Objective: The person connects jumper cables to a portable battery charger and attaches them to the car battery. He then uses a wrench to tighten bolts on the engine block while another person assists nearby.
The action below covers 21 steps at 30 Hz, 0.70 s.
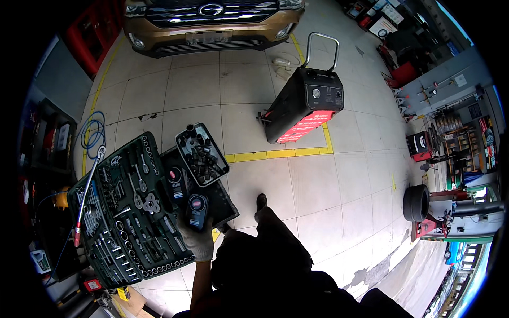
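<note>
A long wrench (86,192) slants over the far left corner of an open green tool case (157,183). A dark container with a red disc (175,175) sits by the left edge of a black cart (225,205). The gloved left hand (199,241) grips a second dark container (196,213) over the cart's near side; whether it is lifted cannot be told. A tray (214,179) of sockets (202,157) occupies the far edge.

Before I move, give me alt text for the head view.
A gloved left hand holds a dark container beside an open green tool case and a tray of loose sockets. Ahead, a black upright machine with a metal handle stands near a bronze car.
</note>
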### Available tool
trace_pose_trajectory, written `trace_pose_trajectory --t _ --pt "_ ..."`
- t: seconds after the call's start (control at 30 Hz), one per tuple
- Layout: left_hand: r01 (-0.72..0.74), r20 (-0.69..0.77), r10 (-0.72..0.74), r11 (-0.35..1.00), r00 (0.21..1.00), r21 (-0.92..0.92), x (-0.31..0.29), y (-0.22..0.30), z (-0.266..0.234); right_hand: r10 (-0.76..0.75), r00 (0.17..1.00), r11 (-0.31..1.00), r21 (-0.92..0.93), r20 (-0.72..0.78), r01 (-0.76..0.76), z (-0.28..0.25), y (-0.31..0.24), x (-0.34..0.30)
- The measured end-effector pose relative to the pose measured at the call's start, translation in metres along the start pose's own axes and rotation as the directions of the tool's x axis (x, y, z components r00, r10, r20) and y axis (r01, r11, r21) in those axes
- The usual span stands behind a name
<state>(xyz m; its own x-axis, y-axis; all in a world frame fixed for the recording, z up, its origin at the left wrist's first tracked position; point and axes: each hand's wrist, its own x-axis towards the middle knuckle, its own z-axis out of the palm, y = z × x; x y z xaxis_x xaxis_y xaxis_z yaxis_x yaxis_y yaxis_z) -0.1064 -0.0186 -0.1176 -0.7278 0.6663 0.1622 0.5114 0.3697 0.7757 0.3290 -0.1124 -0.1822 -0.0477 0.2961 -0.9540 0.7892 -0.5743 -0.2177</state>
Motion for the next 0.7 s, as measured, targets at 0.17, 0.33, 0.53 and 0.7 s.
trace_pose_trajectory --t 0.17,0.33,0.53,0.7 --pt "-0.157 0.034 0.153 0.979 0.988 0.129 -0.005 0.017 -0.039 0.012 0.997 0.969 0.247 -0.079 0.008 0.009 -0.005 0.036" --pt "-0.235 -0.096 0.26 0.948 0.961 0.214 0.026 0.08 -0.037 0.14 0.99 0.934 0.335 -0.023 -0.125 -0.038 0.027 0.076" --pt "-0.171 -0.036 0.168 0.979 0.985 -0.107 0.069 0.193 0.089 0.068 0.981 0.988 0.147 -0.181 -0.041 -0.202 0.056 0.182" --pt "-0.315 0.296 0.307 0.949 0.904 -0.022 0.084 0.248 0.167 -0.136 0.774 0.796 0.396 -0.618 0.457 -0.459 -0.12 0.19"
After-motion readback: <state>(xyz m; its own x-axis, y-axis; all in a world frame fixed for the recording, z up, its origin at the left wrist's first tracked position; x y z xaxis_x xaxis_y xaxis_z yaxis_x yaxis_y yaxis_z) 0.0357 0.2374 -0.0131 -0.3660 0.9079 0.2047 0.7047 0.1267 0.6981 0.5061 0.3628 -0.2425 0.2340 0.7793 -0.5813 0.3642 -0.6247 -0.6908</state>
